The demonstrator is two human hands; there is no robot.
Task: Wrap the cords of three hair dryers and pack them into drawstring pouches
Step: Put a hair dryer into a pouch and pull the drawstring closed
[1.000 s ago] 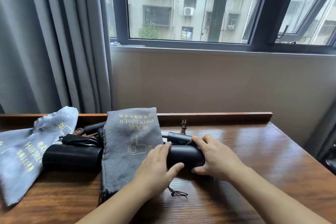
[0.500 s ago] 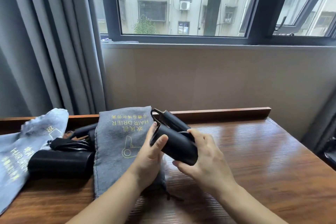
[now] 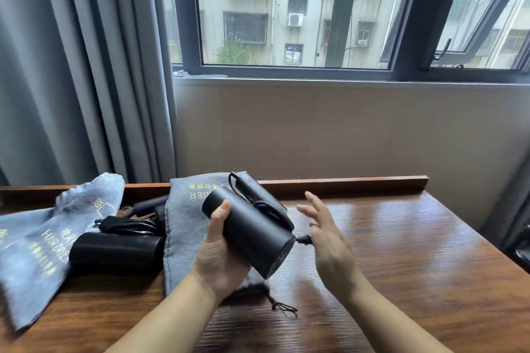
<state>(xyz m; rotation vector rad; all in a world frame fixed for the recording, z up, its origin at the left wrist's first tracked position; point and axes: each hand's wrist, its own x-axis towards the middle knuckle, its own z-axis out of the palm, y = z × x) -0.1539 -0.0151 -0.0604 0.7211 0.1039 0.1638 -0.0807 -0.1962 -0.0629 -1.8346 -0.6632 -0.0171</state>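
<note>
Left hand (image 3: 220, 252) is wrapped around the barrel of the black hair dryer (image 3: 249, 235), thumb up near the front end, holding it tilted in the air above the middle grey pouch (image 3: 186, 226). Right hand (image 3: 327, 232) is off it, fingers spread and a bit blurry, just beside the back end where a bit of cord (image 3: 302, 239) pokes out. More cord loops around the folded handle, and honestly it looks loose to me. My worry: with only one hand gripping, that loop could slip off and unravel, or the dryer could roll out of the grip onto the surface (image 3: 401, 252). Second dryer (image 3: 114, 249) lies further left, next to another pouch (image 3: 37, 252).
</note>
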